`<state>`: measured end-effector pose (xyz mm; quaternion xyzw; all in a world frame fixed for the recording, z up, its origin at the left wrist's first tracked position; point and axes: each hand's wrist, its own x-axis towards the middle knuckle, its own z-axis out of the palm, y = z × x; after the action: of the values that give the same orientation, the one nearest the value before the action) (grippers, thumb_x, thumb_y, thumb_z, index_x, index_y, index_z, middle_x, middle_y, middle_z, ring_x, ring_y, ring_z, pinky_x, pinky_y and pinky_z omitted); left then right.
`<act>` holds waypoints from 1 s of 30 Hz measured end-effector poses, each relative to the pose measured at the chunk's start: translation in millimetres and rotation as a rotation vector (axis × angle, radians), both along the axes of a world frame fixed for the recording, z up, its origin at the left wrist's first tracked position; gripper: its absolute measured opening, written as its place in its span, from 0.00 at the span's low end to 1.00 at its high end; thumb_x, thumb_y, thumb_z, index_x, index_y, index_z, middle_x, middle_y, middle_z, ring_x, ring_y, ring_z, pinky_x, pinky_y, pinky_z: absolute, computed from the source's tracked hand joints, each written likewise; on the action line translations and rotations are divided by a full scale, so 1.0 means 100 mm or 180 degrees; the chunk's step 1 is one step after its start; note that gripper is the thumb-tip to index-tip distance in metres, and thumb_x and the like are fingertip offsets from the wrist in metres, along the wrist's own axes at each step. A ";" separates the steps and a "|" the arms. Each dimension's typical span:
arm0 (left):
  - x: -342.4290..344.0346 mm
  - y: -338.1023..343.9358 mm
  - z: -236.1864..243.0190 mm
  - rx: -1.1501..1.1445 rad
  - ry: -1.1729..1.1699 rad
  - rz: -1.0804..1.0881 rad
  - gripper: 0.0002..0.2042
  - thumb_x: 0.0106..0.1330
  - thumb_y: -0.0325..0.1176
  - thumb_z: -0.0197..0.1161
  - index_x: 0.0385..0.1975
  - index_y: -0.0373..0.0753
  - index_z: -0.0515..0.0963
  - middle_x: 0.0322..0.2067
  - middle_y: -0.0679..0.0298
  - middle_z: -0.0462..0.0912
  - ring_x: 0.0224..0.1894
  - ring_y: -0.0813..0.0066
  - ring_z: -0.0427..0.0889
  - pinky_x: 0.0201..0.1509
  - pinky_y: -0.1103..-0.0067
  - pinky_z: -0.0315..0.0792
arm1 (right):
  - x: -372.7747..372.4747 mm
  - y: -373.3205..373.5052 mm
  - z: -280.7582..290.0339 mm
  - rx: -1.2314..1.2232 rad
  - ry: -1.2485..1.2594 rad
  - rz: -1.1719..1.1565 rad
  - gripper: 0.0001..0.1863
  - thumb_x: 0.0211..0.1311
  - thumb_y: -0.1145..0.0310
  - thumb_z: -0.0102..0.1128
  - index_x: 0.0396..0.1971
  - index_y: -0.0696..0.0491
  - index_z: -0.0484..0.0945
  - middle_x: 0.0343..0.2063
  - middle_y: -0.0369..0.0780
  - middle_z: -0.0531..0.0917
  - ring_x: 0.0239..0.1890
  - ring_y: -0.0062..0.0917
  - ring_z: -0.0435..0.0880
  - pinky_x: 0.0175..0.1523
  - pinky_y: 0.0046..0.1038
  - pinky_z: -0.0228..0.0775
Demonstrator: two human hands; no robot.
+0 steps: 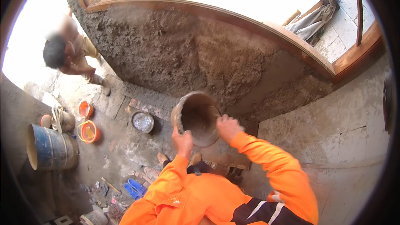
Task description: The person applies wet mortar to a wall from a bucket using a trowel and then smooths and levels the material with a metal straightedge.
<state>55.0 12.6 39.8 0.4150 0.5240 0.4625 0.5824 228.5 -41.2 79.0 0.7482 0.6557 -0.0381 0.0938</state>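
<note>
A round, mortar-smeared basin [178, 116] is held up in front of me, tilted so its inside shows, with grey-brown mortar in it. My left hand [182, 143] is closed on the basin's lower left rim. At the right rim is my right hand [228, 128], its fingers curled closed. Whether it grips the rim or a tool reaching into the basin cannot be made out. Beyond the basin rises a low wall [166, 50] covered in rough, wet mortar, smoother toward its right end.
A wooden window frame [208, 9] tops the wall. On the floor to the left are a metal bowl [143, 122], orange buckets [88, 132] and a blue drum [52, 147]. Blue sandals [135, 188] lie among debris near my feet. Another person [73, 52] bends at the far left.
</note>
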 end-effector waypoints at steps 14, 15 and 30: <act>-0.05 -0.04 0.61 0.1395 -0.0168 -0.0616 0.32 0.48 0.13 0.45 0.60 0.37 0.64 0.55 0.57 0.72 0.55 0.72 0.72 0.58 0.81 0.63 | 0.26 -0.04 -0.26 0.0587 0.2155 -0.0155 0.16 0.46 0.61 0.56 0.29 0.59 0.76 0.29 0.52 0.80 0.32 0.49 0.78 0.39 0.42 0.71; -0.07 -0.04 0.64 0.1288 -0.0231 -0.0604 0.33 0.49 0.13 0.45 0.61 0.37 0.63 0.54 0.57 0.72 0.55 0.73 0.72 0.58 0.81 0.63 | 0.19 -0.02 -0.24 0.0983 0.2472 0.0067 0.16 0.45 0.62 0.57 0.29 0.59 0.76 0.28 0.52 0.79 0.31 0.49 0.77 0.37 0.41 0.71; -0.76 -0.14 -0.39 -0.1192 -0.0282 0.1281 0.31 0.43 0.18 0.54 0.55 0.29 0.63 0.31 0.63 0.75 0.28 0.76 0.72 0.30 0.80 0.68 | 0.49 0.18 0.49 -0.1583 0.3299 -0.0768 0.14 0.50 0.64 0.58 0.32 0.60 0.75 0.22 0.43 0.78 0.22 0.31 0.78 0.28 0.31 0.70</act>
<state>-21.4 -1.9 0.7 0.1670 0.6464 0.4817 0.5677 277.4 -23.5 128.1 0.6569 0.4975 -0.5620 -0.0713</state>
